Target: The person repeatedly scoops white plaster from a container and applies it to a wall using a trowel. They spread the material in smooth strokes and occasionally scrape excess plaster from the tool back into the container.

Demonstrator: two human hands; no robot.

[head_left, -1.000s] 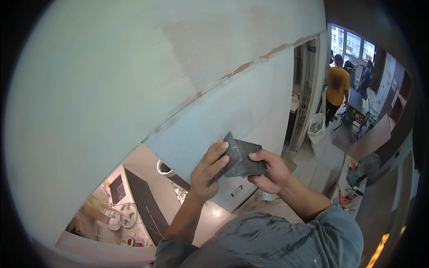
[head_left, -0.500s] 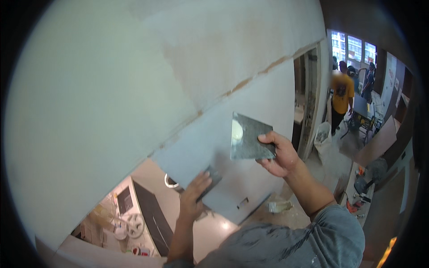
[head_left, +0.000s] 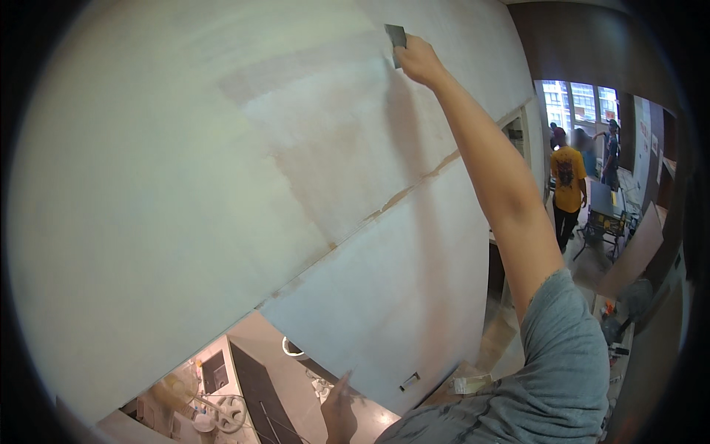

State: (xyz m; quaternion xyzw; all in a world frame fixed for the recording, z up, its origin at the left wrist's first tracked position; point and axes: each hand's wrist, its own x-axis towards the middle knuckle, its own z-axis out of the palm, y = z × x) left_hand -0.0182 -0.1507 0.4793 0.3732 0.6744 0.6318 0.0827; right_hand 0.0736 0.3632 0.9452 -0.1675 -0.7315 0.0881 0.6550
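My right hand (head_left: pixel 418 59) is raised at the top middle, gripping a dark metal putty blade (head_left: pixel 393 38) at the white wall (head_left: pixel 177 177). The wall has patchy coating and a long, rough seam (head_left: pixel 399 198) with brownish marks. My arm casts a shadow down the surface. My left hand (head_left: pixel 336 407) is low at the bottom middle, in front of the lower panel's edge; its fingers are blurred, and whether anything is in them I cannot tell.
An opening (head_left: pixel 244 366) at lower left shows a counter and clutter below. Several people (head_left: pixel 568 177) stand near windows at right, beside a folding work table (head_left: pixel 608 211) and leaning board (head_left: pixel 634 248). A light-coloured container (head_left: pixel 471 383) lies below the wall.
My right hand has risen with its blade from chest height to high on the wall. My left hand has moved apart from it and dropped lower. The view has shifted upward.
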